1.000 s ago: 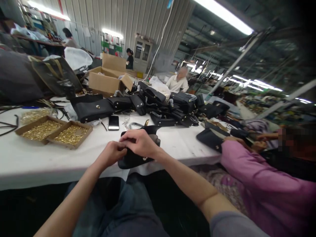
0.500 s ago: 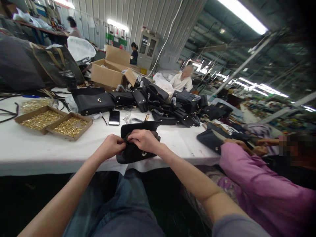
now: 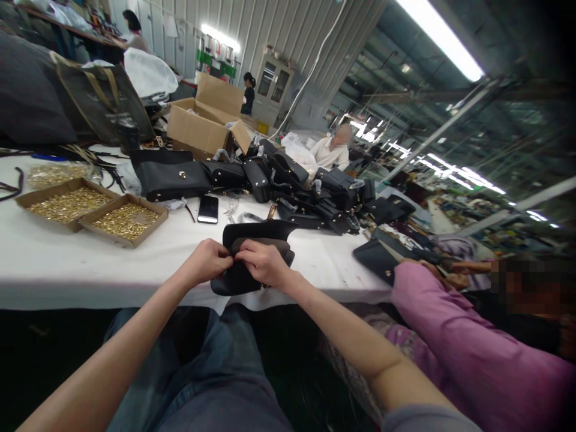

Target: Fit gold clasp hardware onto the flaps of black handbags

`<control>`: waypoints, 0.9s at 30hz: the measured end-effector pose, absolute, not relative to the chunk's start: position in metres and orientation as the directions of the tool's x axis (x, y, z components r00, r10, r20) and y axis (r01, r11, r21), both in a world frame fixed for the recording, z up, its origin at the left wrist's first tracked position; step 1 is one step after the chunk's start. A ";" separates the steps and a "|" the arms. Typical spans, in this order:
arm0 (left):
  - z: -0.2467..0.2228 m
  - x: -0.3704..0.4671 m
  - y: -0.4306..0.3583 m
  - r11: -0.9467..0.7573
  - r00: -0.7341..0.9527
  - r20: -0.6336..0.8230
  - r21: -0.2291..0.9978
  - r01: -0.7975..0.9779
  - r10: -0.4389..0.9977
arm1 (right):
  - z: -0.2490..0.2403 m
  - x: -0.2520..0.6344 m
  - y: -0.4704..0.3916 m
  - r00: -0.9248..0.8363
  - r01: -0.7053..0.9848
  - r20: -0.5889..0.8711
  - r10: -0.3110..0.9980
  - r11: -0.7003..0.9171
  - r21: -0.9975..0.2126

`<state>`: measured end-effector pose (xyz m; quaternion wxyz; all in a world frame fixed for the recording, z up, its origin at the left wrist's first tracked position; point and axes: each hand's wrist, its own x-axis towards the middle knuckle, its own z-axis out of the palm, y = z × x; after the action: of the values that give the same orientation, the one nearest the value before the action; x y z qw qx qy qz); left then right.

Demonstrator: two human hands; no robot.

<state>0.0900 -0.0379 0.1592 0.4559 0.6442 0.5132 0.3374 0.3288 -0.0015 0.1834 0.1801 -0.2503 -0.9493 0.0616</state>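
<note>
A small black handbag (image 3: pixel 238 282) with its flap raised lies at the table's front edge, its brownish lining showing. My left hand (image 3: pixel 210 261) pinches the bag's opening edge at the left side, fingers closed. Close beside it, my right hand (image 3: pixel 263 263) has thumb and fingertips pressed together at the same edge, the palm over the bag's front. Whether a small part sits between my fingertips is too small to tell. The gold clasp on the front is mostly covered by my right hand.
On the white table (image 3: pixel 148 264), two cardboard trays (image 3: pixel 128 240) of small gold fittings stand left, near a phone (image 3: pixel 207 210). Several black bags (image 3: pixel 292 174) are heaped behind, before an open carton (image 3: pixel 198 129). A co-worker's pink sleeve (image 3: pixel 432 306) is close on the right, beside another black bag (image 3: pixel 375 259).
My right hand has shifted slightly lower over the bag, covering more of the clasp and showing more lining. My left hand stays at the edge. The camera view has tilted slightly.
</note>
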 end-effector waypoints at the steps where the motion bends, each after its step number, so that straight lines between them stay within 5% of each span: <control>1: 0.158 0.090 -0.037 -0.062 0.249 -0.030 0.935 0.351 0.968 | 0.181 0.329 -0.002 -0.807 0.452 0.332 0.488 0.873 -0.184; 14: 0.148 0.092 -0.034 -0.088 0.226 0.006 0.931 0.355 0.974 | 0.165 0.327 -0.013 -0.767 0.501 0.410 0.494 0.860 -0.100; 27: 0.152 0.094 -0.036 -0.039 0.222 -0.044 0.934 0.355 0.974 | 0.156 0.332 -0.003 -0.706 0.388 0.433 0.560 0.818 -0.425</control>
<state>0.0942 -0.0357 0.1520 0.4553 0.6355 0.5229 0.3398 0.3321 -0.0028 0.1557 0.2813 -0.2604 -0.9109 0.1526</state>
